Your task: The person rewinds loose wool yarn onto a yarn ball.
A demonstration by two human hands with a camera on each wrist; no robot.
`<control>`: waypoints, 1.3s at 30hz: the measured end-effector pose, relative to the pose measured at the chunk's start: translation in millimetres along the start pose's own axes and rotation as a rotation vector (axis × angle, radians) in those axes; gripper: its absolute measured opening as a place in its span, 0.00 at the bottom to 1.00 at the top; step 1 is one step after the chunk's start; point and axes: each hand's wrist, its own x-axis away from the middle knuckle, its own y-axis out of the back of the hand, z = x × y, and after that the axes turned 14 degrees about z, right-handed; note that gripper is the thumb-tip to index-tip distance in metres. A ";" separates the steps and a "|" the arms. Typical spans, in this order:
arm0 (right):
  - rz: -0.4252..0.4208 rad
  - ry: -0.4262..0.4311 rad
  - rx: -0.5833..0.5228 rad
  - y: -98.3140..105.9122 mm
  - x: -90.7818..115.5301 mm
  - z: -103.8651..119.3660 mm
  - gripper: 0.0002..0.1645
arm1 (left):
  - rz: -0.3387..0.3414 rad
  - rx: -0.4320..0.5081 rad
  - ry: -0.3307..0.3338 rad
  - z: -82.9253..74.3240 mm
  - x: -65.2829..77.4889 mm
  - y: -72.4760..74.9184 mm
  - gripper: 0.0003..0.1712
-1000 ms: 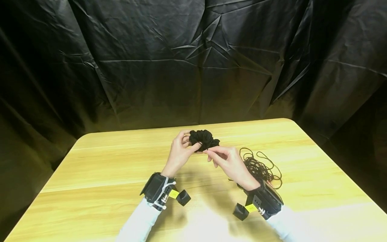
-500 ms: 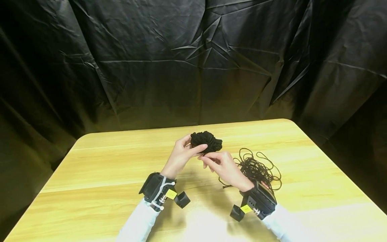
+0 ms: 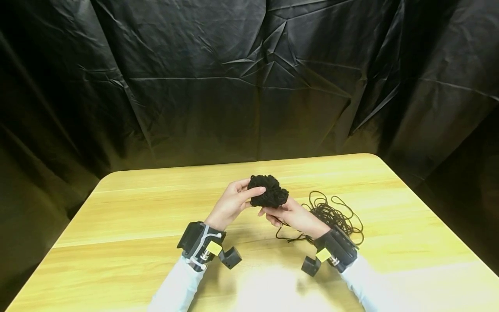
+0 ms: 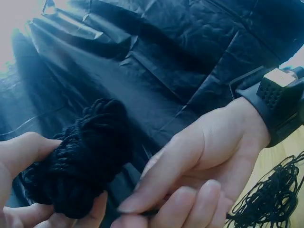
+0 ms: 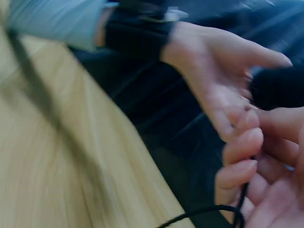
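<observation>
A wound bundle of black cord [image 3: 271, 193] is held above the table by my left hand [image 3: 227, 203]. The thumb lies across its near face, and other fingers show beneath it in the left wrist view. Just below the bundle, my right hand [image 3: 298, 218] pinches a strand of the cord [image 5: 241, 202] between thumb and fingers. That strand trails down out of the curled fingers in the right wrist view. A loose tangle of the same black cord [image 3: 338, 218] lies on the table by the right forearm, partly hidden by it.
The pale wooden table [image 3: 136, 225] has rounded far corners. Behind it hangs a creased black sheet [image 3: 202, 108]. Both wrists carry black strapped camera mounts, the left wrist mount [image 3: 202, 242] and the right wrist mount [image 3: 337, 249].
The bundle has turned in my left hand and come slightly nearer and to the right. My right hand has passed below it, and the strand from the tangle has shifted left.
</observation>
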 end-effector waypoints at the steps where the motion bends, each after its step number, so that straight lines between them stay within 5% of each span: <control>1: 0.020 -0.016 -0.049 2.6 2.3 -1.0 0.11 | 0.010 -0.003 0.010 0.1 0.6 0.3 0.23; 5: 0.023 -0.087 -0.200 10.6 10.4 0.0 0.12 | 0.058 -0.031 0.042 1.6 1.4 2.1 0.25; 12: -0.097 -0.233 -0.168 20.3 12.1 15.2 0.23 | 0.081 -0.195 0.118 1.3 1.6 0.7 0.23; 18: -0.218 -0.241 0.023 21.5 5.1 30.7 0.21 | 0.078 -0.346 0.181 1.1 0.5 -2.4 0.23; 27: -0.393 -0.212 0.297 14.0 3.7 53.0 0.16 | 0.061 -0.441 0.137 5.2 0.2 -0.9 0.14; 33: -0.452 -0.151 0.429 10.2 6.6 59.6 0.14 | -0.029 -0.450 0.143 7.5 -1.9 -2.4 0.12; 39: -0.422 -0.082 0.487 2.3 9.5 63.9 0.10 | -0.202 -0.406 0.076 9.7 -4.8 -3.5 0.11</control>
